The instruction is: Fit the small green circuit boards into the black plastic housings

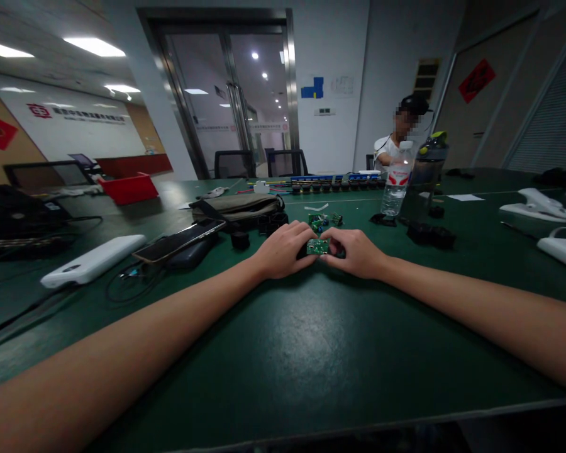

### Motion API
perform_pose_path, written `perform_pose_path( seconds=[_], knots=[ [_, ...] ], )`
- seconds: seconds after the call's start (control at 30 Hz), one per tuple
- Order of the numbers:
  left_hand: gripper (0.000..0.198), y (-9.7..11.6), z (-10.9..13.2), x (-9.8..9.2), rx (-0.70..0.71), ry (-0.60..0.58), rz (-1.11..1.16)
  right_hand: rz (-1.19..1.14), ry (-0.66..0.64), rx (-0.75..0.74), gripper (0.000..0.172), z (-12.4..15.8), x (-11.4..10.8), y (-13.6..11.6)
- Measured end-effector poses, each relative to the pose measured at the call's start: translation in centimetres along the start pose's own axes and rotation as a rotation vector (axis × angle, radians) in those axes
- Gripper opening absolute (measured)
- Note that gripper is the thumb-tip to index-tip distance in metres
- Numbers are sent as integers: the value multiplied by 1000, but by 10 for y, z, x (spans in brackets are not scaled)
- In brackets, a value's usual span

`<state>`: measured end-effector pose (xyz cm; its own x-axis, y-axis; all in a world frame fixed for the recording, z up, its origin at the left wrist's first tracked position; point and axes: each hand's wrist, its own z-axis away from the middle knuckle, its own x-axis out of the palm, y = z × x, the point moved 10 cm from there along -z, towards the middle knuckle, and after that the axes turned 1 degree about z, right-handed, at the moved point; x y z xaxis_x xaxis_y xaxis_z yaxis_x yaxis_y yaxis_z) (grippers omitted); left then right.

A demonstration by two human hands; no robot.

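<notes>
**Two hands, one board**

We rest both wrists on the wide dark green tabletop (283, 352), likely for steadiness. Our left hand (283, 250) and right hand (356, 251) meet mid-table, each grip pinched on one end of the small green rectangular circuit board (317, 246), level between them.

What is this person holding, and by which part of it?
A small green circuit board. The left hand pinches its left end and the right hand its right end; fingers hide the exact grip.
</notes>
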<state>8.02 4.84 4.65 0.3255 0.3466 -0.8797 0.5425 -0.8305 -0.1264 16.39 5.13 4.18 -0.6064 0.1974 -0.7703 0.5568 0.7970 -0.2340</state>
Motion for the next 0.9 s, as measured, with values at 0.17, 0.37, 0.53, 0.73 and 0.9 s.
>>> perform_pose_path(
  seconds=[0.17,0.37,0.53,0.73,0.9],
  knots=[
    [26,1,1,-2,22,41,-22,-1,42,-12,20,1,-1,1],
    [26,0,2,-3,13,58,-29,9,58,-9,21,1,-4,2],
    [26,0,1,-3,24,54,-48,13,54,-25,21,1,-4,1],
    [26,5,1,-3,62,51,-75,41,53,-51,20,2,-7,-5],
    [26,6,1,-2,64,30,-92,48,44,-61,20,3,-8,-8]
  ],
)
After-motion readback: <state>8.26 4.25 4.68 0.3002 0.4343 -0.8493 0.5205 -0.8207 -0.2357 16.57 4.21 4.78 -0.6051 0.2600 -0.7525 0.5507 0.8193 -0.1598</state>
